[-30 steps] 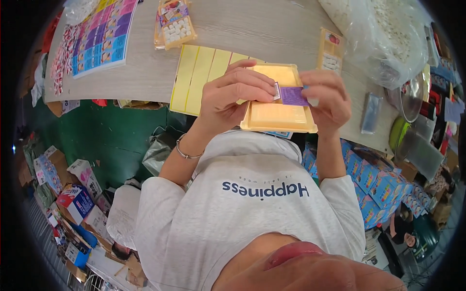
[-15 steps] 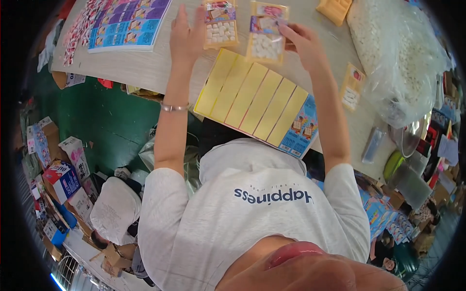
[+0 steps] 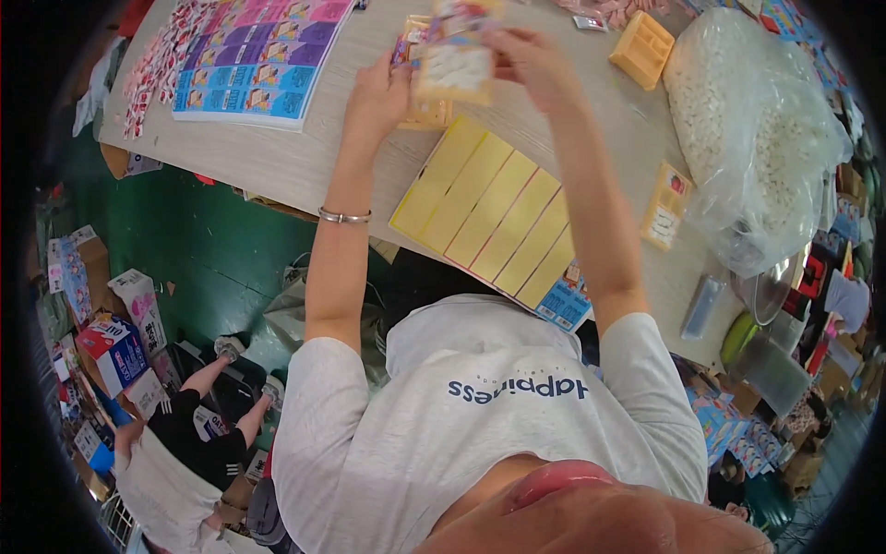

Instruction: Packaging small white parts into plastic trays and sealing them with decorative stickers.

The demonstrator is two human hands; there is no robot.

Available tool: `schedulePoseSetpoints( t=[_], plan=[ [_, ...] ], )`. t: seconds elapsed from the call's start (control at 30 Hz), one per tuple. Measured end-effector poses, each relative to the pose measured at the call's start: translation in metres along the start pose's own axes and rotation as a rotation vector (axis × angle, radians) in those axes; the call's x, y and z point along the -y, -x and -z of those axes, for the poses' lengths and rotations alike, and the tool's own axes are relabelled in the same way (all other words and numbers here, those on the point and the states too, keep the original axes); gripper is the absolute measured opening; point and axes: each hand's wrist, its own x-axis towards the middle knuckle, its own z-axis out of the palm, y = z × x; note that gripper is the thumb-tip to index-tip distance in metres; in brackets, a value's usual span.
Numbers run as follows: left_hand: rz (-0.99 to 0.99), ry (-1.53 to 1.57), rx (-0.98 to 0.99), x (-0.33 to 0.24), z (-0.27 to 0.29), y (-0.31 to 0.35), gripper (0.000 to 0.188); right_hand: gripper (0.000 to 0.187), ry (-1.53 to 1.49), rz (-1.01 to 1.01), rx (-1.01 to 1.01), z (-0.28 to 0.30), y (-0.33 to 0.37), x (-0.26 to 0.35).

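Observation:
My right hand [image 3: 535,66] pinches the right edge of a shallow yellow tray [image 3: 454,74]; white pieces fill its near half and a coloured card its far half. It is blurred by motion and overlaps a similar yellow tray [image 3: 426,115] lying on the table, hiding most of it. My left hand [image 3: 378,100] is closed at the left edge of the lower tray, its fingertips partly hidden there. Just nearer to me lies a yellow striped sheet [image 3: 489,208] with a blue printed end, angled over the table's front edge.
A clear bag of white pieces [image 3: 757,138] sits at the right, beside an empty yellow tray [image 3: 642,51] and a filled one [image 3: 666,208]. Printed sheets [image 3: 258,69] are stacked at the far left, near scattered small red-and-white packets [image 3: 152,78]. Another person [image 3: 180,462] is at lower left.
My right hand has carried its tray leftward, over the other tray. My left hand has shifted right to that tray's edge. A person has come into view at lower left.

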Motion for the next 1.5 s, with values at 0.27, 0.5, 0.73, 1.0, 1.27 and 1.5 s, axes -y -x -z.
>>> schedulePoseSetpoints(
  t=[0.27, 0.5, 0.73, 1.0, 1.27, 1.5],
  plan=[
    [0.252, 0.105, 0.059, -0.033, 0.012, 0.001, 0.050, 0.049, 0.699, 0.113, -0.346, -0.049, 0.008, -0.041],
    [-0.184, -0.285, 0.187, -0.001, -0.042, -0.087, 0.044, 0.055, 0.604, -0.078, -0.296, -0.038, -0.042, -0.018],
    [-0.042, -0.101, 0.059, 0.020, -0.039, -0.123, 0.054, 0.045, 0.904, 0.304, -0.570, 0.006, 0.063, -0.015],
    [-0.675, -0.050, 0.382, -0.152, -0.083, 0.110, 0.055, 0.052, 1.532, -0.056, -0.758, 0.128, 0.269, -0.075],
    [-0.480, -0.246, 0.372, -0.143, -0.083, 0.153, 0.068, 0.048, 1.501, 0.105, -0.596, 0.097, 0.233, -0.065],
    [-0.541, -0.106, 0.392, -0.144, -0.084, 0.146, 0.040, 0.026, 1.245, 0.509, -0.295, 0.091, 0.257, -0.082]
  ],
)
